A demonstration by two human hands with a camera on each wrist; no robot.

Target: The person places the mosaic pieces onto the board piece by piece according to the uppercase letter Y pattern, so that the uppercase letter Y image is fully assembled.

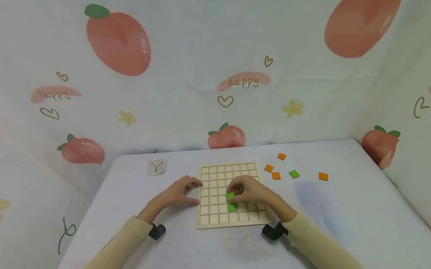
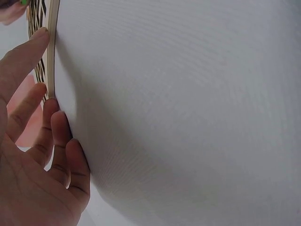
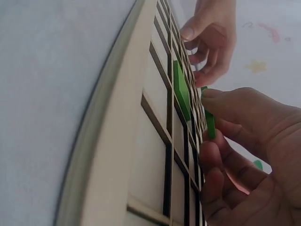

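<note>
A wooden grid board (image 1: 234,225) lies flat in the middle of the table. My right hand (image 1: 252,190) pinches a green square tile (image 3: 209,115) between thumb and fingers, close over the grid. Another green tile (image 1: 232,207) sits in a cell just nearer to me than the held one. At the board's left edge is my left hand (image 1: 176,193), its thumb and fingertips right at the rim with the fingers relaxed. The left wrist view shows the thumb (image 2: 33,49) against the board's side, the other fingers spread along it.
To the board's right lie several loose orange tiles, one (image 1: 323,176) farther out, and a green tile (image 1: 294,174). A small card (image 1: 156,167) with a coloured grid pattern lies at the back left. Behind the table (image 1: 130,170) hangs a printed cloth (image 1: 184,71).
</note>
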